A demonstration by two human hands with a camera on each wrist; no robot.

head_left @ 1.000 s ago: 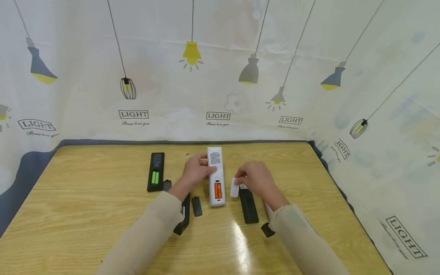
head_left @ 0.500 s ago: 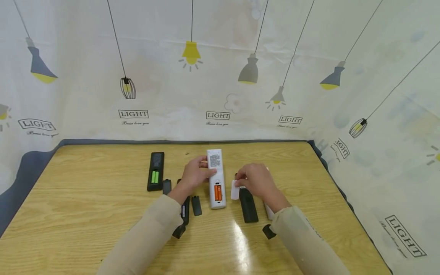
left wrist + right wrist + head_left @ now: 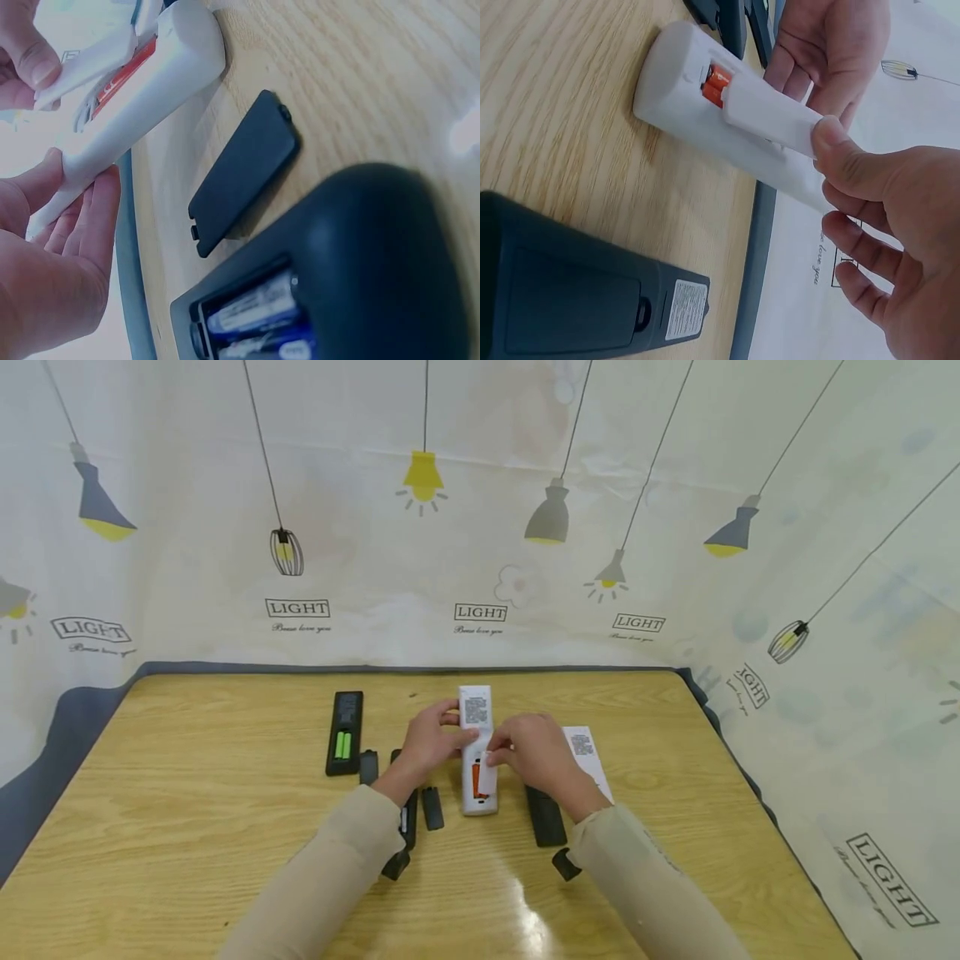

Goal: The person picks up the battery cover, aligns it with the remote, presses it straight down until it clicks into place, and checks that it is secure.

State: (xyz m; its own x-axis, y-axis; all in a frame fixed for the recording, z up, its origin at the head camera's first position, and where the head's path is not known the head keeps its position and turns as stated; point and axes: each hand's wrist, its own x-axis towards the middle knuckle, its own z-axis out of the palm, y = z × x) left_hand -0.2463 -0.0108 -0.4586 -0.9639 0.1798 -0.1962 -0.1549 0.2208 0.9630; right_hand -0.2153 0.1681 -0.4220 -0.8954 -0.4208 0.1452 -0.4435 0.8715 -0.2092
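A white remote control [image 3: 475,708] lies back side up near the middle of the table, its printed label at the far end. My left hand [image 3: 431,739] grips it from the left, thumb on top and fingers along the side. Between thumb and fingers, my right hand [image 3: 536,752] pinches a white battery cover [image 3: 769,112] by its end. The cover slants over the battery compartment and partly hides two orange batteries [image 3: 715,86]. In the left wrist view, its far end is close to the compartment and its held end is raised.
Left stands a black remote [image 3: 345,710] with green batteries. Two black covers [image 3: 432,808] [image 3: 368,767] lie near another black remote [image 3: 367,240] holding blue-and-white batteries. To the right are a black remote [image 3: 546,818], a white remote [image 3: 588,752] and a small black piece [image 3: 566,864].
My right hand has moved left with the white cover, from beside the remote to over its battery compartment. The white remote at the right is now more exposed. My left hand keeps its grip.
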